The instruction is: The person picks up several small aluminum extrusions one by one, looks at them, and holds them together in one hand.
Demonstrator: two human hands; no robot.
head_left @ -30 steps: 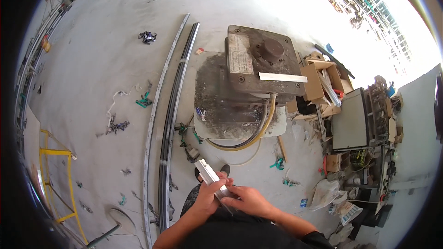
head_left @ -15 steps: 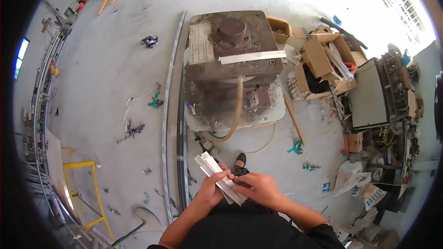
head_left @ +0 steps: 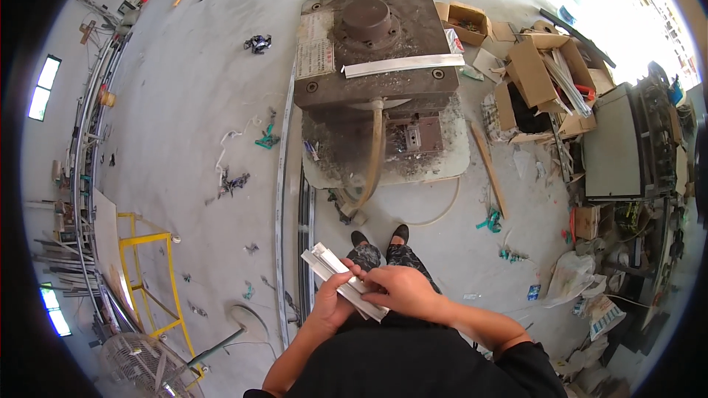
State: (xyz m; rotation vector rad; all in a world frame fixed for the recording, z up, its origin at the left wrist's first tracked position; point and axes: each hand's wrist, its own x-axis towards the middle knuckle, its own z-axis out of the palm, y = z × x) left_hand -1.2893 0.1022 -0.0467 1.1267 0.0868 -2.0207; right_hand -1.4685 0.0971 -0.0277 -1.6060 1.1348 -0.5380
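A short bundle of white profile strips [head_left: 323, 259] slants across the front of my body, held at chest height. My left hand [head_left: 335, 302] is wrapped round it from the left, thumb lying on top. My right hand [head_left: 403, 291] closes over the lower right part, its fingers bent against the strips and partly hidden. Beyond my hands stands a dusty brown metal machine [head_left: 413, 29] with a round cap [head_left: 366, 19]. One longer white strip [head_left: 402, 65] lies across its top. A pale hose [head_left: 377, 147] curves down from the machine's front.
Long metal profiles [head_left: 283, 199] run along the floor left of the machine. Cardboard boxes [head_left: 532, 77] and a wooden stick [head_left: 488, 169] are to the right. A yellow frame [head_left: 147, 238] and a fan [head_left: 144, 368] stand at left. Scraps [head_left: 234, 183] litter the floor.
The view has shifted, so the machine appears higher and both my shoes show. My right hand has turned further over the strips, knuckles up. The left keeps its hold.
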